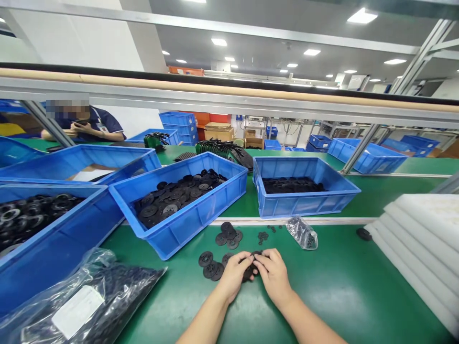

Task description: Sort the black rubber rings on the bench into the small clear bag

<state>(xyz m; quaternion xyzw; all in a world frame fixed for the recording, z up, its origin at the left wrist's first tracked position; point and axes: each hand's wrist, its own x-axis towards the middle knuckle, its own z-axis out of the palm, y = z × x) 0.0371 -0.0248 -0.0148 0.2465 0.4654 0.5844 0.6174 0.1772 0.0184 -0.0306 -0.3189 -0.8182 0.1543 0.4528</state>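
My left hand [234, 273] and my right hand [273, 273] meet over the green table, fingers curled round a black round plastic disc [251, 271] held between them. More black discs [211, 265] lie loose just left of my left hand, and another small group [228, 235] lies farther back. Tiny black rings [263, 236] are scattered behind my hands. A small clear bag [303, 232] with dark parts rests beyond my right hand.
Blue bins of black discs stand at the left [53, 239], centre [190, 217] and right [304, 203]. A large clear bag of black parts [82, 301] lies at front left. White foam sheets [419, 239] are stacked at right. A person [89, 125] sits across the line.
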